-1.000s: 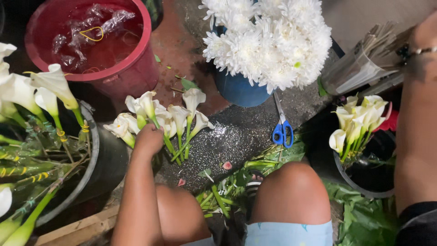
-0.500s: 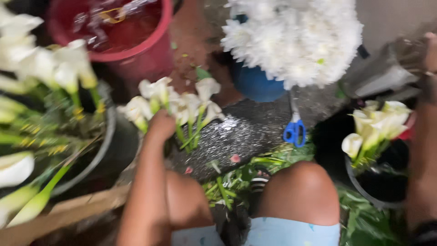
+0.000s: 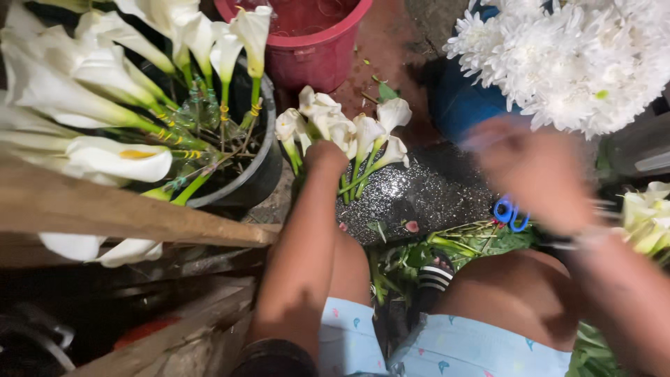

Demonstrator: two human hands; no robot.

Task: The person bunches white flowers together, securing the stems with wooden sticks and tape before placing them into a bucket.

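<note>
Nearest the camera, the person's bare knees and light blue patterned shorts (image 3: 447, 345) framed everything, and the wet, glittering dark ground patch (image 3: 426, 199) just past the knees served as the landmark. On its near edge lay a litter of cut green stems and leaves (image 3: 447, 244).

At the left end of that patch the left hand (image 3: 324, 157) was closed around a small bunch of white calla lilies with green stems (image 3: 349, 132), blooms pointing away from the person. Over the patch's right end the right hand (image 3: 534, 171) was a blur; whether it was open or gripping could not be told. Just beneath it sat blue-handled scissors (image 3: 511, 213).

Left of the patch stood a black round bucket (image 3: 262, 164) packed with more tied callas, a rough wooden plank (image 3: 125, 213) crossing in front. Beyond the patch were a red plastic bucket (image 3: 317, 59) and, to the right, a blue pot (image 3: 457, 105) of white chrysanthemums (image 3: 565, 59).

My reading: 1 hand held the whole bunch, so a slack grip could let stems slide onto the wet ground and bruise the blooms, and a hurried right hand so near the scissors could nick a finger.
</note>
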